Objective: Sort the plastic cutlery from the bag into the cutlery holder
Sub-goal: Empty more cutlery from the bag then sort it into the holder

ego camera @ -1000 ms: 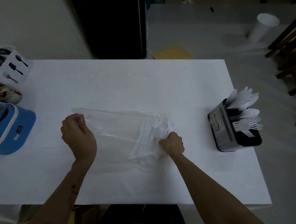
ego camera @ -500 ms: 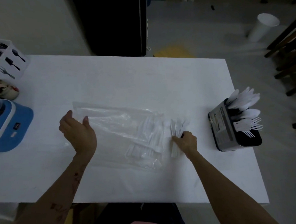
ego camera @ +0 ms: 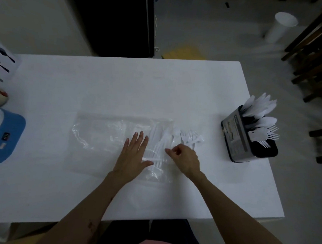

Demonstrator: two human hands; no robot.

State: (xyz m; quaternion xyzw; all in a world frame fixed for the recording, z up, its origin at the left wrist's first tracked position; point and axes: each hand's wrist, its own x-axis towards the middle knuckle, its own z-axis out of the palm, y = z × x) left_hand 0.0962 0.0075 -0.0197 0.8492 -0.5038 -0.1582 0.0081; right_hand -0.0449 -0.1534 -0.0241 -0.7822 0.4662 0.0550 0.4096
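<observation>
Pressing our left hand [ego camera: 135, 153] flat with fingers straight on the clear bag [ego camera: 108, 138], we pin it to the white table [ego camera: 121, 87]. Our right hand [ego camera: 184, 157] sits just beside the bag's right edge with fingers curled; we cannot tell whether it pinches anything. White cutlery [ego camera: 158, 145] lies inside the bag between our hands, and a few forks [ego camera: 189, 136] lie on the table just beyond the right hand. Near the table's right edge stands the holder [ego camera: 236, 139], already stocked with upright white cutlery.
</observation>
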